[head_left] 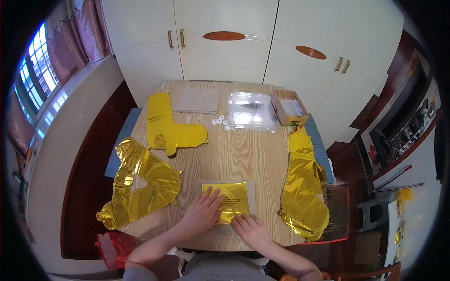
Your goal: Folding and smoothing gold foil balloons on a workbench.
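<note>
A gold foil balloon (234, 194), folded into a flat square, lies in front of me on the table. Dark print covers part of its face. Beneath it, a greyish-beige card (252, 194) shows along the right and far edges. My left hand (204, 210) rests on the foil's left side, palm down with fingers stretched out. At the near right edge of the square, my right hand (252, 230) has its fingertips laid on the foil, fingers extended. Neither hand appears to grip anything, though the right thumb is hard to make out.
Unfolded gold foil balloons lie around: an L-shaped one (161, 126), an A-like one (147, 187) and a long one (304, 182). Toward the back are beige cards (198, 100), clear plastic sleeves (252, 112), small white pieces (220, 122) and a box (289, 107).
</note>
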